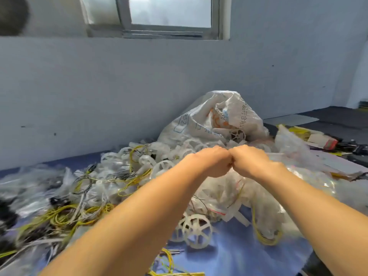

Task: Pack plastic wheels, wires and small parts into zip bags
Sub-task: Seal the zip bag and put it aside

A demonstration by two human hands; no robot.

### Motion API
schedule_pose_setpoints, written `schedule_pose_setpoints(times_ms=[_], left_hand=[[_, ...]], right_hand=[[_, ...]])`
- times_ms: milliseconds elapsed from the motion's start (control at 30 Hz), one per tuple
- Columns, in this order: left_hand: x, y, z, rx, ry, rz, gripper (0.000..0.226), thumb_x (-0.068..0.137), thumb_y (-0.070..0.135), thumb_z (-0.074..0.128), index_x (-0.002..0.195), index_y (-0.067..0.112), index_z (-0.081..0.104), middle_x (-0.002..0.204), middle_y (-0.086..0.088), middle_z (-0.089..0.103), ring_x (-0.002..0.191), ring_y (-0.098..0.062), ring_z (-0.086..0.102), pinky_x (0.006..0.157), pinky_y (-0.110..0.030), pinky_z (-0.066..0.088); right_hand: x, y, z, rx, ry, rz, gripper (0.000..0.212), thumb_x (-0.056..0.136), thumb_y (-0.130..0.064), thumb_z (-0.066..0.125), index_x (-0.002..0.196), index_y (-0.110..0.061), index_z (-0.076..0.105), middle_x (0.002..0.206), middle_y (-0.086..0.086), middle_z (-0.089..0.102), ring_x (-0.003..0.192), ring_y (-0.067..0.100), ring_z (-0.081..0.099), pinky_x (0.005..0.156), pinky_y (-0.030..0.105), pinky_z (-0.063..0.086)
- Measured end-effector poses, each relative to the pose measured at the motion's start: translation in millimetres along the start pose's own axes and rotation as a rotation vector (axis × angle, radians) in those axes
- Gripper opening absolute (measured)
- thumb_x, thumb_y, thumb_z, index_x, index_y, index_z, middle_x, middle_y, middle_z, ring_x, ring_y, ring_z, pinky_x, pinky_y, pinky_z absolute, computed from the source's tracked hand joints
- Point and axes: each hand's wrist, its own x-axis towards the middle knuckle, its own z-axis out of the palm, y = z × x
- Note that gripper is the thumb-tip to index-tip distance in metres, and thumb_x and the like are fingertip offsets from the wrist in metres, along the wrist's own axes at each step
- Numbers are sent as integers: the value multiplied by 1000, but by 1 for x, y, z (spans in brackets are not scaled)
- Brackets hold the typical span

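Left hand and right hand meet knuckle to knuckle, apparently pinching the mouth of a filled zip bag over the table. Sealing it well likely means pressing outward along the strip.

A blue surface carries everything. A white sack slumps at its far edge against the wall. Wheels are heaped in front and to the left of the sack. Farther left and nearer, yellow wires tangle among blurred clear bags. Well in front of the sack one wheel stands tilted, a filled zip bag just behind it. Right of the sack lie more clear packs.
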Motion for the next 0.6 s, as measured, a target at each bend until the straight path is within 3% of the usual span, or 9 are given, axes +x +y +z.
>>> schedule_pose_setpoints(times_ms=[167,333,467,600], left_hand=[[-135,-60,-19,-47,-60,-154,28,98,17,41,111,14,65,110,-9,67,96,-30,63,82,-42,52],[-297,-119,-25,-100,-73,-360,26,100,21,41,113,14,62,112,-12,67,98,-32,63,82,-40,51],[-422,-167,-29,-163,-101,-663,28,99,27,45,115,17,66,121,-5,67,108,-26,61,91,-38,50],[-538,-206,-33,-185,-155,-970,30,98,24,45,113,11,68,119,-3,67,101,-24,63,90,-40,52]], right_hand=[[-31,-122,-9,129,70,-214,29,90,-17,46,109,-32,63,113,5,68,102,31,64,65,31,39],[-75,-261,-16,222,83,-459,24,96,-27,43,112,-22,60,112,9,67,100,32,64,73,38,49],[-109,-364,-23,268,59,-611,29,97,-25,42,120,-22,60,119,10,66,107,33,62,84,40,53],[-143,-445,-23,304,-38,-726,30,96,-18,41,119,-17,60,121,11,66,107,34,62,86,41,53]])
